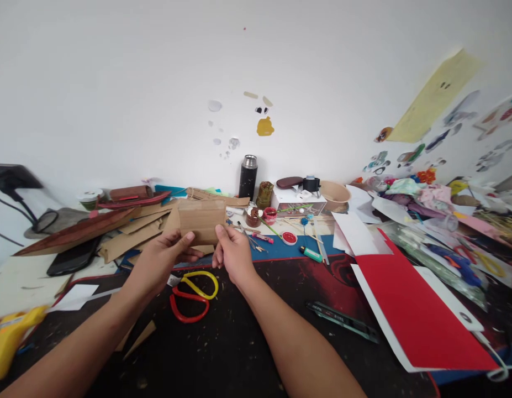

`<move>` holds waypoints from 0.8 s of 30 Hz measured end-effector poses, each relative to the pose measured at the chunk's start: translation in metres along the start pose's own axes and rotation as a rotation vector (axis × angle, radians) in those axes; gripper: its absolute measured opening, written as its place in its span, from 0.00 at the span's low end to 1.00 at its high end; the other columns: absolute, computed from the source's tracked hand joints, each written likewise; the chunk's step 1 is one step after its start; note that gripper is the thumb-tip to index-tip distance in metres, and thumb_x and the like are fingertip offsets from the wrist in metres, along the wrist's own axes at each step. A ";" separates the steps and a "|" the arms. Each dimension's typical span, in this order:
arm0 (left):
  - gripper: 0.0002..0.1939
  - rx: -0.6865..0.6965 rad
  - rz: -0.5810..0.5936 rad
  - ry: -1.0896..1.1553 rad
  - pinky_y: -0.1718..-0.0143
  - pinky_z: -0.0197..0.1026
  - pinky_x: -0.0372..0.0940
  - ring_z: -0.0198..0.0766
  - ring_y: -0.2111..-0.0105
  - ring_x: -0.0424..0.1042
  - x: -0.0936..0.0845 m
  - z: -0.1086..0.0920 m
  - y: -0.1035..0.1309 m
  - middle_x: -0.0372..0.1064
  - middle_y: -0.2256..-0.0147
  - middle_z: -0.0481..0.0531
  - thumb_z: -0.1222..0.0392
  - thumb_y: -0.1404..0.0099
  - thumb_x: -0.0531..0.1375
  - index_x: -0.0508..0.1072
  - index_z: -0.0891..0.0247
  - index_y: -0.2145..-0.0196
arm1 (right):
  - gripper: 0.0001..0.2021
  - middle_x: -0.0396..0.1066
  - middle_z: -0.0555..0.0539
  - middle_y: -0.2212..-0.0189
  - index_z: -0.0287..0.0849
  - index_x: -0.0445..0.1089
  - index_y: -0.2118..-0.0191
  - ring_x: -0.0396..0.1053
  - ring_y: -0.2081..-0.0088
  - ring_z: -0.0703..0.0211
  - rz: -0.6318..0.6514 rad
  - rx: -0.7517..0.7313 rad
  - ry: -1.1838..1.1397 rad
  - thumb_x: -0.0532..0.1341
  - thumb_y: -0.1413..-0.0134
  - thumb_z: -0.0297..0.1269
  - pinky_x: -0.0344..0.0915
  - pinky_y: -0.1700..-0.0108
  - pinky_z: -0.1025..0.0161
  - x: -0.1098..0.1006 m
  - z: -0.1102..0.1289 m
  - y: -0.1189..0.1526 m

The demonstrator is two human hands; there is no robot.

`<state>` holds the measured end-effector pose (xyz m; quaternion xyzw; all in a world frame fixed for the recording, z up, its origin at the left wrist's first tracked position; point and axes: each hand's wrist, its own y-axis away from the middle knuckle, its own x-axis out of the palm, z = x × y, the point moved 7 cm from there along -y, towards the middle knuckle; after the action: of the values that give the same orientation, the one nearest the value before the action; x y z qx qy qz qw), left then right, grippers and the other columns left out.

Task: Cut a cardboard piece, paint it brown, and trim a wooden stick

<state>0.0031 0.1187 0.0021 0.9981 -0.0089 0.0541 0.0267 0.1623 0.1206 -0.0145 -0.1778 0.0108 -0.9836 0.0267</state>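
Note:
A small rectangular piece of cardboard [202,220] is held up over the dark mat, its flat face toward me. My left hand [173,251] pinches its lower left corner with the thumb in front. At the lower right corner my right hand [233,249] grips it, thumb on the face and fingers curled behind. Below the hands lies a pair of scissors [194,296] with one yellow and one red handle loop; its blades are mostly hidden under my left hand. Cardboard scraps [142,338] lie beside my left forearm.
A yellow glue gun [15,337] is at the left edge. Right of my arm are a utility knife [342,320] and a red sheet [417,309]. A black flask [248,178], paint jars [269,215] and a green lighter [311,254] stand or lie behind, with stacked cardboard [131,235] at back left.

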 end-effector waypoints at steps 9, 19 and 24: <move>0.29 0.045 -0.126 0.059 0.64 0.42 0.78 0.46 0.71 0.82 -0.005 0.000 0.000 0.78 0.74 0.53 0.37 0.57 0.79 0.79 0.64 0.69 | 0.20 0.56 0.62 0.92 0.47 0.65 0.67 0.59 0.90 0.64 0.049 0.017 0.041 0.62 0.39 0.60 0.51 0.86 0.70 0.009 -0.002 0.005; 0.28 0.092 -0.180 0.055 0.64 0.44 0.79 0.46 0.72 0.81 -0.005 0.001 0.002 0.79 0.72 0.51 0.38 0.56 0.78 0.79 0.62 0.68 | 0.21 0.56 0.62 0.91 0.48 0.63 0.70 0.58 0.90 0.65 0.057 0.031 0.039 0.62 0.39 0.60 0.49 0.86 0.70 0.008 -0.011 0.002; 0.28 0.124 -0.119 -0.191 0.61 0.46 0.78 0.49 0.69 0.82 -0.007 -0.007 0.001 0.81 0.71 0.55 0.34 0.51 0.75 0.82 0.61 0.67 | 0.21 0.64 0.60 0.87 0.47 0.64 0.66 0.64 0.88 0.64 0.062 0.046 0.015 0.61 0.39 0.61 0.51 0.86 0.71 0.006 -0.005 0.002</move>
<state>-0.0047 0.1180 0.0084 0.9972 0.0512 -0.0424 -0.0331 0.1552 0.1188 -0.0170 -0.1695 -0.0059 -0.9836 0.0612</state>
